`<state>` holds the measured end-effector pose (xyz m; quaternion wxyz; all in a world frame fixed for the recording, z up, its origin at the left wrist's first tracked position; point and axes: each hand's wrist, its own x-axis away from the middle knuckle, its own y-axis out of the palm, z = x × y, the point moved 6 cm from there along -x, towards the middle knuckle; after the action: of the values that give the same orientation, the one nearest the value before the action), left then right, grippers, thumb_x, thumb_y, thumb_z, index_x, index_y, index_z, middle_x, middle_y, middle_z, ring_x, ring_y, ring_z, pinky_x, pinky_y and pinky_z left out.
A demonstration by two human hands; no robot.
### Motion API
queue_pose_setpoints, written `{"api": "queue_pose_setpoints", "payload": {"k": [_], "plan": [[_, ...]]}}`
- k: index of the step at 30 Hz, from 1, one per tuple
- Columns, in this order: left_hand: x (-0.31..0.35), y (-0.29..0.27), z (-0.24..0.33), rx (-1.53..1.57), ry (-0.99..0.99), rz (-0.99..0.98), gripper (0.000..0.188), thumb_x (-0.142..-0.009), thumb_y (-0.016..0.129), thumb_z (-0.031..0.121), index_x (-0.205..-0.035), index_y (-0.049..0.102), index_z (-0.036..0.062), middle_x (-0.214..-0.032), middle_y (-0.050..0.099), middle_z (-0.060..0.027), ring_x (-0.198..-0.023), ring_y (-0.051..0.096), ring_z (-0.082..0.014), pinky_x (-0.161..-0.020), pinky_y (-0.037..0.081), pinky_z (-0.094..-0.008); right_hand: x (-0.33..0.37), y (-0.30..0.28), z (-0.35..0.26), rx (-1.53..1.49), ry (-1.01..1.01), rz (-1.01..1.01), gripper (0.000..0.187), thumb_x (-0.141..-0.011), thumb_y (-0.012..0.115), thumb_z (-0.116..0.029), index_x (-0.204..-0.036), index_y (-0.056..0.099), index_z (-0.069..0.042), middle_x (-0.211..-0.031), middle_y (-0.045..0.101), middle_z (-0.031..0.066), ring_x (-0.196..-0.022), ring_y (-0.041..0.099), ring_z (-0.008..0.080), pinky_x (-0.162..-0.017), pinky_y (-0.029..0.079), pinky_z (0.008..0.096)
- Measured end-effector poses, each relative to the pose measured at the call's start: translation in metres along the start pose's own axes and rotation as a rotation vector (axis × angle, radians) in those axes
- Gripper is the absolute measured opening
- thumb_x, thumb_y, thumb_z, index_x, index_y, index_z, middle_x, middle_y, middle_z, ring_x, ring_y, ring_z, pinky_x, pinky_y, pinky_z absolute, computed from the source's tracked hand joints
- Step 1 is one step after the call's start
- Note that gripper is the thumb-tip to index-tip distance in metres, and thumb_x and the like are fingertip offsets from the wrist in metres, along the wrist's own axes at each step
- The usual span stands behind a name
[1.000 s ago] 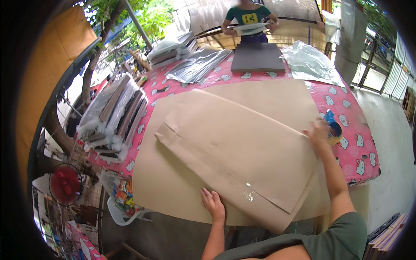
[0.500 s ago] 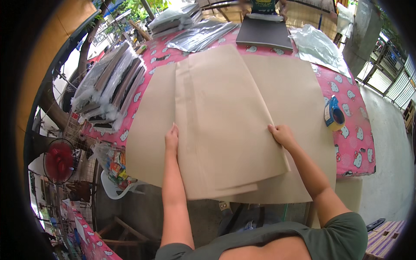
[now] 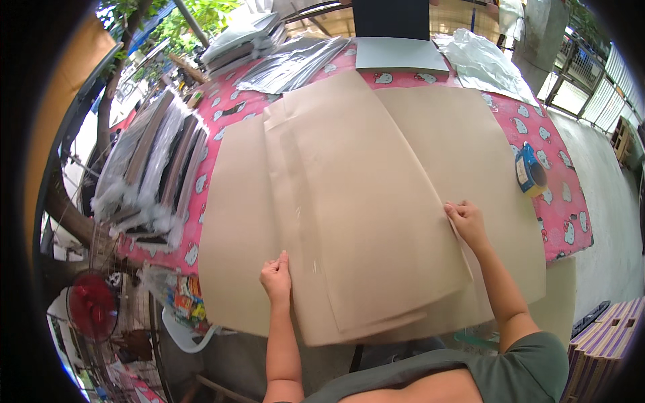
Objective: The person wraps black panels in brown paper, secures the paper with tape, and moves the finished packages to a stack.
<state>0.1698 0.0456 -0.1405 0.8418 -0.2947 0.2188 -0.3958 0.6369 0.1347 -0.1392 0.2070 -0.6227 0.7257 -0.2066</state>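
We work at an outdoor table point(image 3: 568, 221) covered with a pink patterned cloth, with trees, a railing and a concrete floor beyond it. In the head view, which is the only one, a broad sheet of brown paper point(image 3: 484, 161) lies flat over most of the cloth as the base layer, and a narrower, long piece of folded brown paper point(image 3: 356, 208) rests on top of it, running from the far edge toward our body and overhanging the near table edge. Our left hand point(image 3: 277, 277) sits on the near left edge of the folded piece, fingers curled over the edge and pinching it, so the layers stay aligned on that side. Our right hand point(image 3: 465, 221) grips the right edge of the same piece, thumb and fingers closed on the paper margin; the two grips stand at opposite edges, which keeps the piece taut and square to the base sheet. We judge that this two-point hold is what prevents the stacked layers from sliding apart. A roll of tape point(image 3: 531, 171) with a blue and yellow side stands on the cloth just beyond the right border of the base sheet, well apart from the right hand. At the far end lie a grey board point(image 3: 400, 55) and crumpled clear plastic bags point(image 3: 484, 60). To the left, a stack of plastic-wrapped flat packs point(image 3: 151, 168) occupies the table side, and a red fan point(image 3: 91, 312) stands below it.
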Motion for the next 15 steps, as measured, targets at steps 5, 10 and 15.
{"api": "queue_pose_setpoints", "payload": {"k": [5, 10, 15], "plan": [[-0.111, 0.057, 0.021, -0.173, -0.033, 0.008, 0.039, -0.076, 0.067, 0.023, -0.06, 0.052, -0.0092, -0.05, 0.041, -0.0174, -0.05, 0.039, -0.0213, -0.053, 0.038, -0.0377, -0.116, 0.04, -0.011, 0.189, -0.18, 0.035, 0.029, -0.073, 0.064, -0.026, -0.066, 0.064, 0.001, -0.067, 0.057, 0.0217, -0.06, 0.056, 0.0307, -0.057, 0.043, 0.0404], [-0.313, 0.117, 0.033, -0.09, 0.011, 0.096, 0.034, -0.072, 0.069, 0.026, -0.072, 0.063, -0.0079, -0.068, 0.064, -0.0207, -0.062, 0.062, -0.0248, -0.06, 0.047, -0.0385, -0.365, 0.152, -0.025, 0.516, -0.539, 0.081, 0.044, -0.071, 0.062, -0.04, -0.07, 0.063, 0.004, -0.073, 0.063, 0.0199, -0.072, 0.06, 0.0377, -0.067, 0.047, 0.0447], [-0.348, 0.156, 0.017, -0.005, -0.087, -0.103, 0.042, -0.081, 0.062, 0.032, -0.095, 0.061, -0.0069, -0.099, 0.06, -0.0238, -0.091, 0.059, -0.0331, -0.08, 0.045, -0.0388, -0.417, 0.163, -0.045, 0.285, -0.262, -0.098, 0.045, -0.083, 0.051, -0.043, -0.083, 0.064, 0.0, -0.084, 0.062, 0.0188, -0.083, 0.058, 0.0337, -0.076, 0.045, 0.0403]]}}
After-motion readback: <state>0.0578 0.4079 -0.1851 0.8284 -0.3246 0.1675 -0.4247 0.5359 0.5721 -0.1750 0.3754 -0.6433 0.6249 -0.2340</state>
